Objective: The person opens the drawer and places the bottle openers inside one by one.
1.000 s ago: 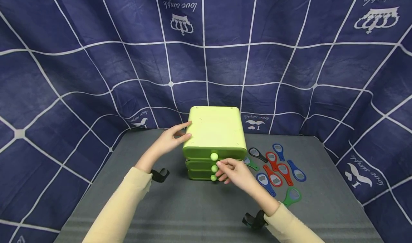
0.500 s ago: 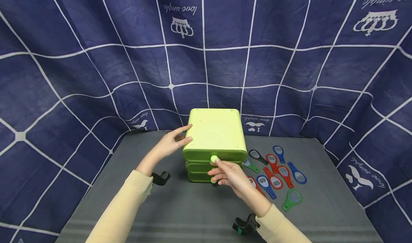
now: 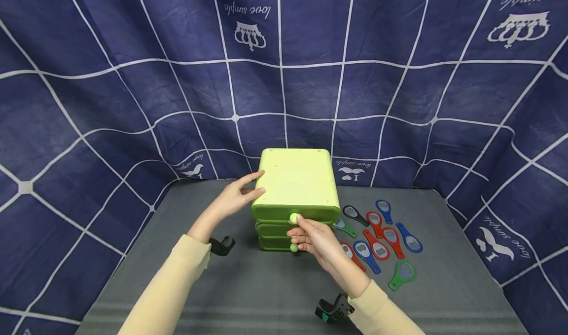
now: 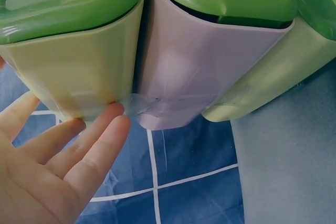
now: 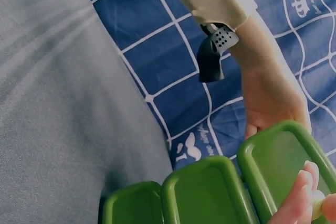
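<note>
A small three-tier drawer cabinet (image 3: 298,179) with a yellow-green top and green drawer fronts stands on the grey table. My left hand (image 3: 228,198) rests against its left side near the top, fingers spread and nearly straight. In the left wrist view those fingers (image 4: 97,156) touch the yellowish wall of the end tier (image 4: 79,72); the middle tier's wall is pinkish. My right hand (image 3: 321,241) pinches the round top-drawer knob (image 3: 294,218) between thumb and fingers. The right wrist view shows this knob (image 5: 317,204) at the fingertips. All drawers look closed.
Right of the cabinet lie several paddle-shaped pieces with silvery inserts, resembling bottle openers: red (image 3: 391,241), blue (image 3: 409,237), black (image 3: 355,215) and green (image 3: 403,275). A blue, white-lined cloth (image 3: 310,88) hangs behind. Black wrist mounts (image 3: 335,309) stick out by the sleeves.
My right hand has moved up and left from beside the middle knob to pinch the top one. My left hand stays against the cabinet's side.
</note>
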`<state>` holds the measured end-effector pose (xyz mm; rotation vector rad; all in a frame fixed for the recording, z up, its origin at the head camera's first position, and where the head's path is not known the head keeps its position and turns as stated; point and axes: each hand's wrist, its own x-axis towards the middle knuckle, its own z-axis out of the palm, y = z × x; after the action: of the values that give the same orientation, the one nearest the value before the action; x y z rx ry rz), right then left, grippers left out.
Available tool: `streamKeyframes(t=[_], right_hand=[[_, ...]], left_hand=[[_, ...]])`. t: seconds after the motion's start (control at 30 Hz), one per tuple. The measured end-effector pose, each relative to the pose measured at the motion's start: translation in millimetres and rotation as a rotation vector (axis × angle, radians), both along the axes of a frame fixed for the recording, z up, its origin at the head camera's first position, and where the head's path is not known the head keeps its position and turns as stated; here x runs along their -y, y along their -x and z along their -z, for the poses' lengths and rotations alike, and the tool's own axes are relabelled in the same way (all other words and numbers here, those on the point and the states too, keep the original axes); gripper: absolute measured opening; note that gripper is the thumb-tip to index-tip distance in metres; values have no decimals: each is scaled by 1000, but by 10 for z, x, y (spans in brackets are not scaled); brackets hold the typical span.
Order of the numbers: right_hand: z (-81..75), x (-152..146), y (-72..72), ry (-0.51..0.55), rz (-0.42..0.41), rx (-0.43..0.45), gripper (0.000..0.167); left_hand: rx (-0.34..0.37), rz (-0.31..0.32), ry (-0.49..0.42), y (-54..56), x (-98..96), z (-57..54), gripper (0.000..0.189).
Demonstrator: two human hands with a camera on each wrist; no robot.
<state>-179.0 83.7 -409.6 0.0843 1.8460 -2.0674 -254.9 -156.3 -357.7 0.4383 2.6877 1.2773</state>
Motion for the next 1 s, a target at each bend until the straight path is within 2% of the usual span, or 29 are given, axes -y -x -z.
streamKeyframes(t=[0.3, 0.6, 1.0], right_hand=[[-9, -4, 0, -4, -14, -19, 54], [-14, 5, -13, -23, 2, -9, 49], [-20, -62, -177, -70, -56, -30, 56]], left_hand=[[49, -8, -58, 14, -5, 24, 64], [45, -18, -64, 16, -25, 12, 63], [32, -4, -63, 36, -32, 24, 63]])
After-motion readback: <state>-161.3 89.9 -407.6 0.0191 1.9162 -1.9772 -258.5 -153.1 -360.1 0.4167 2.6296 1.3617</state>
